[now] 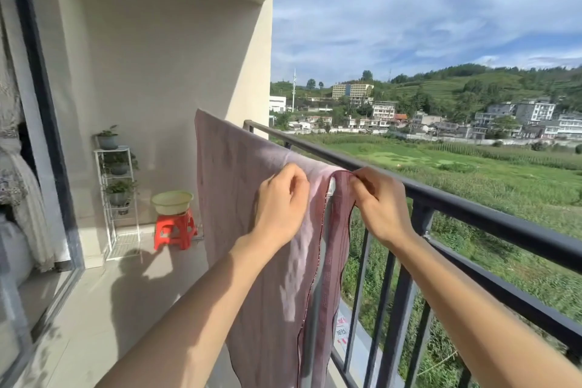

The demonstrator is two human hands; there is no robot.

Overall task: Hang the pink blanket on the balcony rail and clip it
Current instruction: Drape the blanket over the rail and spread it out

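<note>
Surroundings, left half of frame: a white plant rack with potted plants stands against the wall. Just right of it, a red stool carries a pale green basin. A dark door frame runs down the left edge. Fields and buildings fill the upper right beyond the dark balcony rail, which crosses from centre to lower right.

The pink blanket is draped over the rail at centre and hangs to the bottom edge, hiding the bars behind it; both forearms cross its lower part. The cloth is thin, pale pink and faintly striped, with a darker stitched edge and a small white label near the top.

The left hand has its fingers curled into the cloth at the rail top. The right hand pinches the blanket's near edge against the rail.
</note>
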